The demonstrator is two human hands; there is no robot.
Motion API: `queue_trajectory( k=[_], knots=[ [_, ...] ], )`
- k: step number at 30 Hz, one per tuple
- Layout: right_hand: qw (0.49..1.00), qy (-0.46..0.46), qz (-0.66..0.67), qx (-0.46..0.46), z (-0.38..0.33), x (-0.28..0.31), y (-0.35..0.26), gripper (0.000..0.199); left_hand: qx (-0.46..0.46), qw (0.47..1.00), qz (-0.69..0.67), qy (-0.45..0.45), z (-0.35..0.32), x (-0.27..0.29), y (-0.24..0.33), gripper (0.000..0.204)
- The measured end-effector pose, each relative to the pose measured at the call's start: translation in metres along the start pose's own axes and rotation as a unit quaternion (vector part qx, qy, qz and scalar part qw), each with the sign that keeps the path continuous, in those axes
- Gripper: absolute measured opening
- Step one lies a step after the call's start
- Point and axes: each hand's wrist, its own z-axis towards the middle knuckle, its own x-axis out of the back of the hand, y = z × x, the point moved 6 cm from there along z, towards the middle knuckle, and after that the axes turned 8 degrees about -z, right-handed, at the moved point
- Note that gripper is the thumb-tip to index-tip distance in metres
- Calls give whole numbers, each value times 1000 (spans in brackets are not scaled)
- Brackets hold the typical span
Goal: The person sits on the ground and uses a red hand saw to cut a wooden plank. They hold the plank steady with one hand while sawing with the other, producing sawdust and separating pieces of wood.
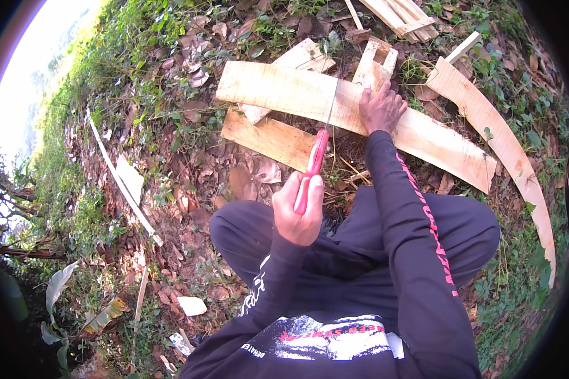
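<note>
Gripping the red-handled saw (313, 165) in a closed left hand (300, 215), steadying the plank (348, 105) under a loosely spread right hand (382, 108) at one o'clock; keep strokes straight.

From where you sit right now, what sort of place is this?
Outdoors, perhaps a garden or woodland edge: brown fallen leaves litter the ground, green plants grow around, and bright daylight, probably open sky, shows at the upper left.
</note>
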Motion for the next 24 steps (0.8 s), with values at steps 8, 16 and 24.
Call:
queue_trajectory(
  k=[8, 16, 24],
  knots=[
    [1000, 4, 17, -22, 10, -2, 15, 62, 85, 995, 38, -44, -26, 1, 13, 26],
    [1000, 20, -1, -9, 11, -1, 10, 62, -20, 998, 52, -23, -13, -20, 13, 17],
    [999, -15, 28, -20, 12, -7, 26, 67, 121, 990, 63, -39, -72, 14, 16, 26]
  ],
)
